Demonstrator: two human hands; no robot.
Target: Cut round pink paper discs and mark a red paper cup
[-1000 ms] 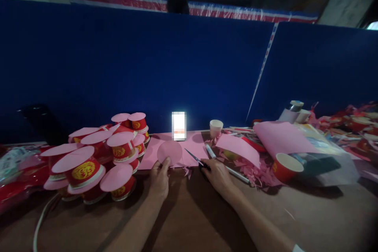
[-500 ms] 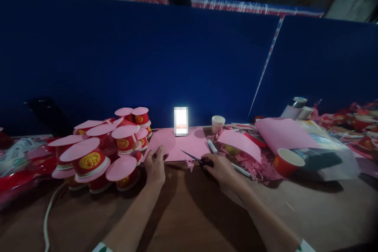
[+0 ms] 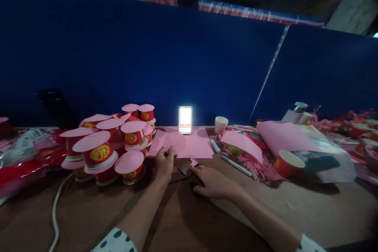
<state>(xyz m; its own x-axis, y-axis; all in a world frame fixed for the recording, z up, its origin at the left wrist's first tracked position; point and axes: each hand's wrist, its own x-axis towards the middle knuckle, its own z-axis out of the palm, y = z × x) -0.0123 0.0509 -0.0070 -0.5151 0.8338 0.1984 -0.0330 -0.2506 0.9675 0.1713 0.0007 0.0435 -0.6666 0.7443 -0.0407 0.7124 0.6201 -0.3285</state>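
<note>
My left hand (image 3: 165,163) pinches the near edge of a pink paper disc (image 3: 175,142), which is held over a pink paper sheet (image 3: 201,141) on the table. To its right, my right hand (image 3: 214,181) has its fingers around the dark handles of a pair of scissors (image 3: 183,174). The scissor blades are spread apart, low over the brown tabletop, pointing left toward my left wrist. A small pink paper scrap (image 3: 193,161) lies at the sheet's near edge, just beyond the scissors.
Red cups with pink paper tops (image 3: 100,151) stand stacked at left, beside a white cable (image 3: 54,212). A lit phone (image 3: 185,120) stands behind the sheet. On the right are a white cup (image 3: 221,125), a marker (image 3: 215,145), paper scraps (image 3: 265,169) and a red cup (image 3: 289,164).
My right hand has brought the scissors left and nearer to me, and their blades have spread apart. My left hand still holds the disc. The whole view has shifted slightly.
</note>
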